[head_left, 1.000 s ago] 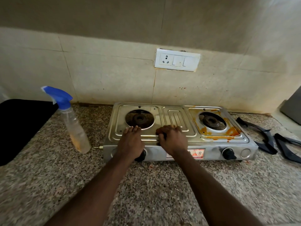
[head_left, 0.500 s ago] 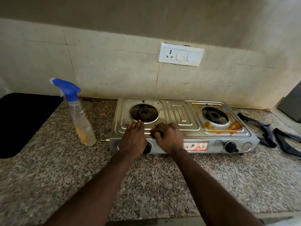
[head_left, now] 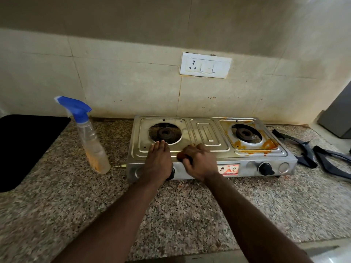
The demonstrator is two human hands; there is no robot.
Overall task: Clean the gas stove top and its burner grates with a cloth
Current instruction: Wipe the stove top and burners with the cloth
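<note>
A two-burner steel gas stove [head_left: 209,133] stands on the granite counter against the tiled wall. Orange stains ring its right burner [head_left: 247,134]; the area around the left burner [head_left: 164,133] looks clean. My left hand [head_left: 157,160] lies flat with straight fingers on the stove's front left, just below the left burner. My right hand [head_left: 199,161] grips a small dark, orange-stained cloth [head_left: 183,155] and presses it on the stove top near the front middle. Two black burner grates [head_left: 311,152] lie off the stove on the counter to its right.
A clear spray bottle [head_left: 91,141] with a blue trigger head stands left of the stove. A black mat [head_left: 24,147] covers the far left counter. A white socket plate [head_left: 206,65] sits on the wall above. A grey appliance [head_left: 338,118] stands at the right edge.
My right hand with the cloth has shifted a little left along the stove's front, then stayed there. The left hand keeps its place. The camera has moved closer and tilted.
</note>
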